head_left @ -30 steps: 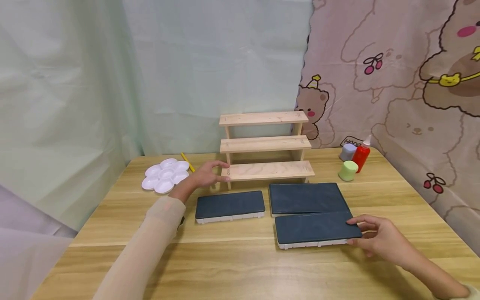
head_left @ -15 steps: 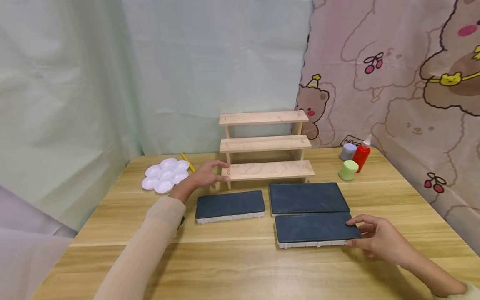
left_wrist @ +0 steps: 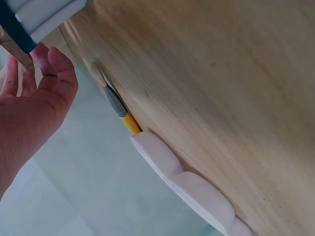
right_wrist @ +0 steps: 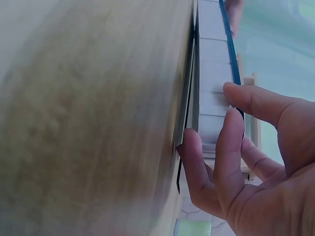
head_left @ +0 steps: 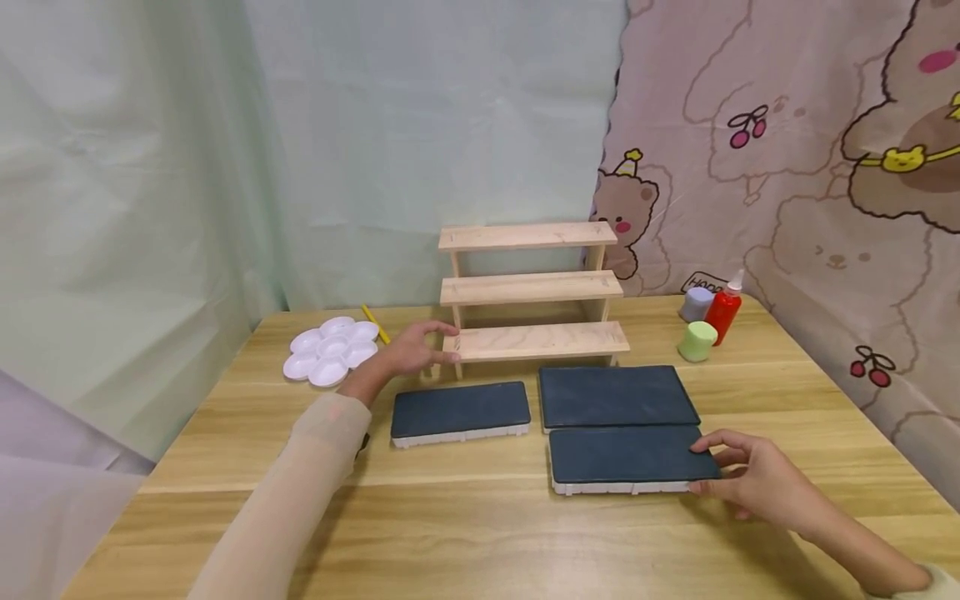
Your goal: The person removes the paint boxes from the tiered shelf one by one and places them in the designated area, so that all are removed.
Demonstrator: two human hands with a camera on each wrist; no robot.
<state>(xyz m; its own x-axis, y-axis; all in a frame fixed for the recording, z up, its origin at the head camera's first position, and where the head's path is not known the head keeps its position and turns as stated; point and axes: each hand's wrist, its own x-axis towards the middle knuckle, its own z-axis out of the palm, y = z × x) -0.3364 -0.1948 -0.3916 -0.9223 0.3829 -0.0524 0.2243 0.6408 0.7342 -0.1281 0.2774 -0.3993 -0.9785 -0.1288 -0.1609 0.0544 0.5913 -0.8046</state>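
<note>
In the head view my left hand (head_left: 411, 348) pinches the left end of the lowest shelf of a three-tier wooden display stand (head_left: 536, 340). My right hand (head_left: 761, 482) grips the right end of a flat box (head_left: 630, 455) with a dark blue top and white sides, thumb at its near edge. The right wrist view shows fingers (right_wrist: 231, 142) against the box's white side (right_wrist: 214, 73). Directly behind lies a second dark-topped box (head_left: 615, 396), close along its edge. A third, similar box (head_left: 461, 410) lies near the left forearm.
A white flower-shaped palette (head_left: 333, 350) and a yellow-handled paintbrush (left_wrist: 118, 105) lie at the left. A red squeeze bottle (head_left: 723, 315), a green jar (head_left: 697, 342) and a lavender jar (head_left: 696, 304) stand at the back right. Curtains hang behind the wooden table (head_left: 450, 533).
The front right box has shifted slightly left and squared up against the box behind it, with my right hand following. My left hand and the stand stay put.
</note>
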